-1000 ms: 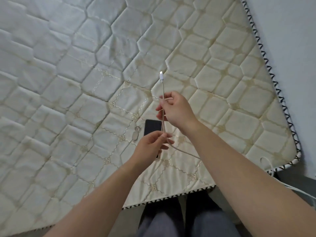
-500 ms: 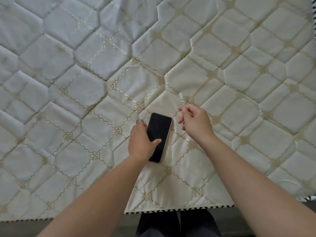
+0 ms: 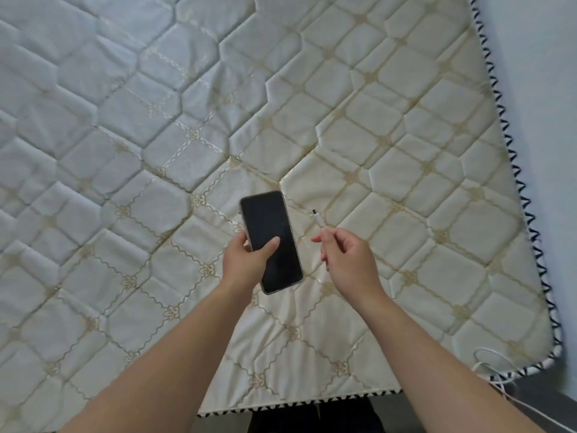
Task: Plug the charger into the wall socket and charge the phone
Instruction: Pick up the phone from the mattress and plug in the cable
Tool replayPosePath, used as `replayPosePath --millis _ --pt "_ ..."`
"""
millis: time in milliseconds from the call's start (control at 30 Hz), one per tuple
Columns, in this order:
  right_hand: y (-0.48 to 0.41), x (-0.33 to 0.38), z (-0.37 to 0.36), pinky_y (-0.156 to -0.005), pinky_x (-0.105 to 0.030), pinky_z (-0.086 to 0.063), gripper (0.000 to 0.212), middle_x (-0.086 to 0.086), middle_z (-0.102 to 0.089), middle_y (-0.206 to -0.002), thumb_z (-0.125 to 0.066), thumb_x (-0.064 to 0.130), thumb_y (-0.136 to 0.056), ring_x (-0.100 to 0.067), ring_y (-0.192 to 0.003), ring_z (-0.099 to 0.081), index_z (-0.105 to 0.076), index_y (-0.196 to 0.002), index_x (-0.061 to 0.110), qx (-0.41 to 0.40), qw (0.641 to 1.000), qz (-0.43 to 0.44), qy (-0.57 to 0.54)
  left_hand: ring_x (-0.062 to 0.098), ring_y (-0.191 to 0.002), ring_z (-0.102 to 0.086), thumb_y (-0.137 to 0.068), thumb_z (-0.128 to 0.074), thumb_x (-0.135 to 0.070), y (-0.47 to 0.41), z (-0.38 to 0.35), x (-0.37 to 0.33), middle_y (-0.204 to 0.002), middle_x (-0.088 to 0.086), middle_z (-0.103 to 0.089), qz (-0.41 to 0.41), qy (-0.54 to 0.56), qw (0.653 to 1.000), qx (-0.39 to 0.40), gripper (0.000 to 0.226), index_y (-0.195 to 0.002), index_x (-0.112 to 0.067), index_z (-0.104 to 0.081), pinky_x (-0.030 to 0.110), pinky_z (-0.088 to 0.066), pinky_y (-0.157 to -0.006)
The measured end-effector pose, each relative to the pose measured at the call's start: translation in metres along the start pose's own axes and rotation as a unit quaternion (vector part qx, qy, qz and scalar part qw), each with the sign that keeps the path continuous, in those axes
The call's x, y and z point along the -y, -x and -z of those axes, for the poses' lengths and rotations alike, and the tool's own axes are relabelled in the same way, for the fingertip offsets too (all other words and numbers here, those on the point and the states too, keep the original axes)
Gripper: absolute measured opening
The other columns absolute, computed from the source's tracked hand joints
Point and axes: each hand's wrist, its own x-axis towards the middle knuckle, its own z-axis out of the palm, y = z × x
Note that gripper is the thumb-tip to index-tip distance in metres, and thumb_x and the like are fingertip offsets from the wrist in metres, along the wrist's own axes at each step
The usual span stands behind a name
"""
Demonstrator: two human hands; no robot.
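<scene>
While both forearms reach in from the near edge of the mattress (image 3: 406, 151), the left hand (image 3: 246, 260) grips the phone (image 3: 271, 242) w/ thumb laid across the lower screen and fingers wrapped behind the left side; grasp looks firm. Phone is dark-screened, face up, tilted slightly so its top leans left, held above the mattress approx. mid-width, nearer the near edge than the far one. Can't tell whether its bottom end touches the fabric. Right hand (image 3: 346, 260) is pinched on the charger cable (image 3: 319, 219) just behind the connector; thumb and forefinger closed on it, other fingers curled loosely. Connector tip points up and to the left, toward the phone's right side, near it but apart, not plugged in. Cable runs down through the right palm and is hidden under the hand and arm. More white cord (image 3: 487, 364) shows at the near right corner of the mattress, looping over the zigzag-stitched edge trim (image 3: 524, 195) and dropping off the side toward the floor. Mattress is quilted, cream w/ gold pattern, wrinkled around the phone. Pale wall (image 3: 543, 57) runs along the right edge. Dark trouser legs (image 3: 312, 417) are visible below the near edge. Wall socket and charger brick not in view.
</scene>
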Motion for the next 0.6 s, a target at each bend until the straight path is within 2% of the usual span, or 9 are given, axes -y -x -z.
replayPosePath --millis 100,233,367,500,600 --pt "0.020 0.028 0.015 -0.041 -0.014 -0.031 0.028 0.015 -0.040 -0.040 -0.044 0.036 -0.092 -0.003 -0.040 -0.033 -0.063 -0.073 0.030 0.002 1.000 0.015 -0.019 0.019 -0.087 -0.071 -0.075 -0.074 -0.021 0.023 -0.005 -0.053 -0.093 -0.001 -0.073 -0.017 0.089 0.996 0.005 0.019 -0.091 -0.023 -0.062 0.037 -0.058 -0.074" --pt "0.062 0.074 0.044 -0.039 -0.014 -0.028 0.015 0.013 -0.038 -0.041 -0.044 0.032 -0.093 -0.003 -0.037 -0.030 -0.054 -0.082 0.032 0.007 0.998 0.045 -0.050 0.014 -0.081 -0.073 -0.077 -0.073 -0.020 0.077 -0.001 -0.121 -0.094 -0.001 -0.075 -0.037 0.158 0.986 0.031 0.023 -0.099 -0.018 -0.064 0.028 -0.059 -0.063" --pt "0.124 0.118 0.078 -0.041 -0.016 -0.029 0.017 0.014 -0.038 -0.045 -0.046 0.028 -0.093 -0.004 -0.042 -0.030 -0.060 -0.083 0.027 0.006 0.994 0.068 -0.082 0.011 -0.080 -0.073 -0.079 -0.071 -0.020 0.146 0.014 -0.171 -0.096 -0.001 -0.075 -0.043 0.171 0.983 0.057 0.026 -0.104 -0.015 -0.064 0.026 -0.058 -0.064" --pt "0.186 0.142 0.104 -0.044 -0.023 -0.029 0.020 0.013 -0.042 -0.047 -0.047 0.028 -0.091 -0.009 -0.047 -0.032 -0.066 -0.084 0.024 0.013 0.992 0.073 -0.102 0.010 -0.078 -0.073 -0.081 -0.069 -0.017 0.207 0.028 -0.197 -0.083 -0.006 -0.078 -0.045 0.210 0.973 0.082 0.018 -0.099 -0.017 -0.064 0.023 -0.056 -0.058" --pt "0.221 0.156 0.117 -0.044 -0.025 -0.027 0.022 0.012 -0.039 -0.046 -0.049 0.027 -0.091 -0.010 -0.046 -0.030 -0.069 -0.081 0.024 0.043 0.992 0.068 -0.100 0.011 -0.077 -0.073 -0.081 -0.069 -0.015 0.243 0.032 -0.209 -0.081 -0.005 -0.078 -0.034 0.257 0.961 0.096 0.019 -0.098 -0.015 -0.063 0.022 -0.056 -0.056"
